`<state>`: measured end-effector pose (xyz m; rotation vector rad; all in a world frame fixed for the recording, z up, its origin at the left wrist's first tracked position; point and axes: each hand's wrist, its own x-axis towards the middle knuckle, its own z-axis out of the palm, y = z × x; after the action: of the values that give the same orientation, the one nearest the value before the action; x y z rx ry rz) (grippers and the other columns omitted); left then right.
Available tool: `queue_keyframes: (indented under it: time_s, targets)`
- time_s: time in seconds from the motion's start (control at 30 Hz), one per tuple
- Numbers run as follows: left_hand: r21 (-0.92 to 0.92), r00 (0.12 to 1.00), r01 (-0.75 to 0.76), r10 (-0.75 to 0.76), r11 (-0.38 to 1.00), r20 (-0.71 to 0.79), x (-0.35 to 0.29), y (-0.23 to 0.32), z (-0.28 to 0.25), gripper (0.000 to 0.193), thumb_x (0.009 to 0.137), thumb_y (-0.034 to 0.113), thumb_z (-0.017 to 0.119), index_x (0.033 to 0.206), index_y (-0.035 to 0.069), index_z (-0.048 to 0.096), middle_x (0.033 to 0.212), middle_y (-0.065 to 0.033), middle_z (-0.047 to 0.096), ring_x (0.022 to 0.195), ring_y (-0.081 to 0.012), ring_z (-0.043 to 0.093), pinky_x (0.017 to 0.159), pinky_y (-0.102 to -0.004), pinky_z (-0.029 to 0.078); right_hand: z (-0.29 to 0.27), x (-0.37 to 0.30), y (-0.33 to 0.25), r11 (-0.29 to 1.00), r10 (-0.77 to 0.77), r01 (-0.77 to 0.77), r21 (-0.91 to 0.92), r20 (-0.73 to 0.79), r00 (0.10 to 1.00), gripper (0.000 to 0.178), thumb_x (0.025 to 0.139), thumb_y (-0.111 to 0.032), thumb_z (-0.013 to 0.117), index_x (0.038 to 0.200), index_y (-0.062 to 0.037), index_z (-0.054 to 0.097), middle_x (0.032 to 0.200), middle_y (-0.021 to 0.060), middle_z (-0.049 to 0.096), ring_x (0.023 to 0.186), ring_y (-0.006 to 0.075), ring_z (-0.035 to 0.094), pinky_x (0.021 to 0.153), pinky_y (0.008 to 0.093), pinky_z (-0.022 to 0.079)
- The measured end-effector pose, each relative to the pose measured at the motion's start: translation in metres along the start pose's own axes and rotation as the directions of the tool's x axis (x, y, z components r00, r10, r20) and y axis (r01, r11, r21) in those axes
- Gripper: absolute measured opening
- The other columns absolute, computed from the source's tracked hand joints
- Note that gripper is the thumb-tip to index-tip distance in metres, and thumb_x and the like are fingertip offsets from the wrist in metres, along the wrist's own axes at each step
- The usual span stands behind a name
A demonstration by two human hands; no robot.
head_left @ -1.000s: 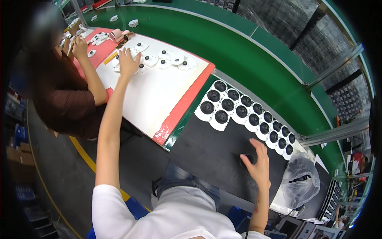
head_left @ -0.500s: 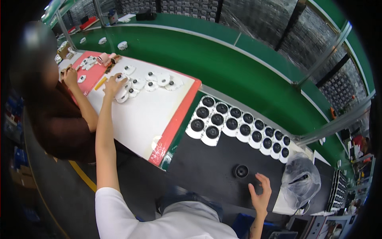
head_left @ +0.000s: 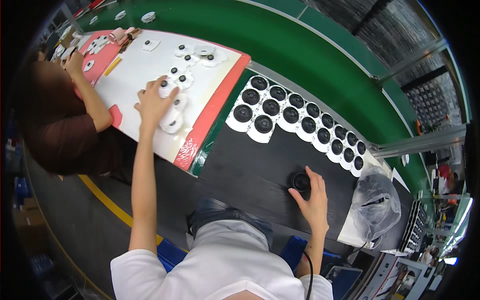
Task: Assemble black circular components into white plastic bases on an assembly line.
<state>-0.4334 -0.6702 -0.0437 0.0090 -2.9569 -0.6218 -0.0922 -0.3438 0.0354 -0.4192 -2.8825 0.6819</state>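
Observation:
On the white sheet (head_left: 135,80) at the left, my left hand (head_left: 154,104) lies with spread fingers over several white rounded plates (head_left: 172,122), each with a small black centre. The fingers touch the plates; the palm side is hidden. On the black mat (head_left: 245,165), my right hand (head_left: 316,202) has thumb and fingers around a black round ring-shaped part (head_left: 299,182). More white plates (head_left: 212,59) lie loose farther back on the sheet. Rows of white plates with large black round parts (head_left: 263,123) line the mat's far side.
A co-worker (head_left: 55,110) sits at the left, with a hand (head_left: 74,61) over the red sheet (head_left: 102,57). A clear plastic bag (head_left: 375,205) covers something at the right end of the mat. A metal post (head_left: 420,145) stands beyond it. Behind runs a green bench (head_left: 300,60).
My left hand has come nearer and to the right on the sheet, and several white plates have slid with it. My right hand has closed around the black round part.

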Motion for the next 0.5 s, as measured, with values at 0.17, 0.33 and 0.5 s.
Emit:
queue_keyframes:
  time_s: [0.17,0.33,0.5]
  targets:
    - [-0.042,1.000,0.009,-0.010,0.999,-0.015,-0.043,0.029,0.002,0.061,0.079,0.055,0.069,0.133,0.029,0.058,0.133,-0.0036,0.055,0.130,-0.0409,0.040,0.099,-0.0673,0.031,-0.005,0.003,-0.002,0.995,-0.003,0.008,-0.099,0.046,0.999,0.057,0.078,-0.028,0.080,0.124,-0.0006,0.059,0.113,0.0130,0.058,0.100,0.0325,0.059,0.083,0.0411,0.050]
    - [-0.099,0.989,-0.145,0.141,0.984,-0.046,-0.073,0.049,0.002,0.056,0.081,0.045,0.072,0.132,0.025,0.059,0.132,-0.0039,0.055,0.136,-0.0433,0.032,0.105,-0.0746,0.018,-0.008,0.007,-0.003,0.992,-0.020,0.030,-0.120,0.084,0.996,0.055,0.078,-0.027,0.080,0.121,-0.0003,0.060,0.109,0.0125,0.057,0.095,0.0318,0.060,0.081,0.0417,0.050]
    - [-0.112,0.944,-0.301,0.280,0.947,-0.173,-0.070,0.042,0.002,0.049,0.084,0.031,0.074,0.131,0.022,0.061,0.124,-0.0026,0.062,0.138,-0.0332,0.035,0.107,-0.0758,0.012,-0.012,0.012,-0.005,0.992,-0.109,0.106,-0.072,-0.036,0.993,0.052,0.079,-0.022,0.079,0.122,-0.0010,0.060,0.109,0.0128,0.055,0.095,0.0307,0.057,0.081,0.0397,0.049]
